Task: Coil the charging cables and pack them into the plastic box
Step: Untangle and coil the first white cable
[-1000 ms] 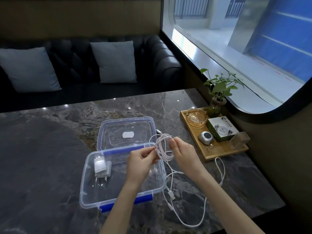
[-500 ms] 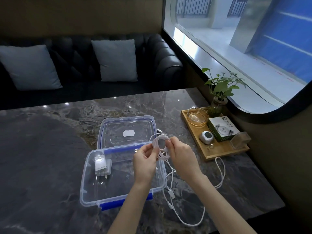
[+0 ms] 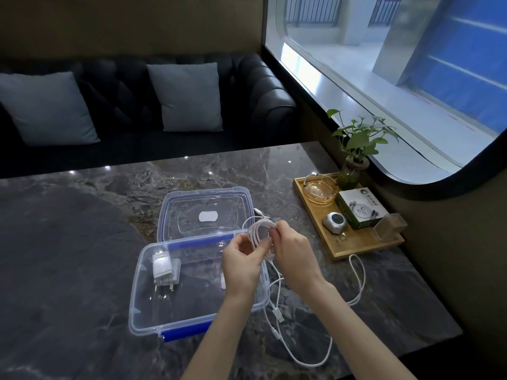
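Tighter now, both hands pinch the cable coil.

- My left hand and right hand pinch a small coil of white charging cable between them, above the right end of the clear plastic box.
- The cable's loose tail trails down onto the marble table, its plug just beside the box.
- A white charger lies inside the box.
- The box's lid rests open behind it.
- A wooden tray sits to the right.
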{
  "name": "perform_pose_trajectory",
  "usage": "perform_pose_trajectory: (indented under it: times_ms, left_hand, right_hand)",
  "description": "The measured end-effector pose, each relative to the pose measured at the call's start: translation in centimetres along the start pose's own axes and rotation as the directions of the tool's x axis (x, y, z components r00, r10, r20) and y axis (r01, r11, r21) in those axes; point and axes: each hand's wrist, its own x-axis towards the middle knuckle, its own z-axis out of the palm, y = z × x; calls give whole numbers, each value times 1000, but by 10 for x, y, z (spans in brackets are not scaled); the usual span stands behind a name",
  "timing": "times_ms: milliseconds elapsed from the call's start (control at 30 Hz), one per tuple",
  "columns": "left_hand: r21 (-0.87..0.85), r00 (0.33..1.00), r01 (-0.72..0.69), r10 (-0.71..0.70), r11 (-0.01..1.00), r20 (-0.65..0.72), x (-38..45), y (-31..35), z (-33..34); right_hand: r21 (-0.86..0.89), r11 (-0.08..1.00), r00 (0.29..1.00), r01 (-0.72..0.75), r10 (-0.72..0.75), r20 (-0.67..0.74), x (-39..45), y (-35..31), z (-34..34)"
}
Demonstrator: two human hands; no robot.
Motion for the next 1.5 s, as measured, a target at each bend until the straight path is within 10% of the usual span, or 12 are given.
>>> perform_pose_trajectory:
  times_ms: [267,433,733,900,1367,1500]
  left_hand:
    - [-162,995,62,-73,985,-61,10,2,-6]
    - [-130,985,130,-113,983,132,12,-4,-6]
    - [-74,996,6,-13,997,-93,8,-7,2]
    - [-187,976,200,-180,962,119,16,-3,-9]
    - [159,984,128,-146,979,104,5,-3,-2]
    - [505,987,-119,157,855,-34,-5,-1,0]
  right_hand:
    - [442,876,975,-195,126,182,4,9,-11]
    - [252,947,961,-201,141,239,6,12,-13]
    - [-60,997,985,-57,66,162,5,7,-5]
    - [-146,989,980,-38,66,190,7,16,-14]
    - [-42,991,983,-127,132,130,-6,5,-6]
    - [-89,992,993,-86,93,76,-5,5,-7]
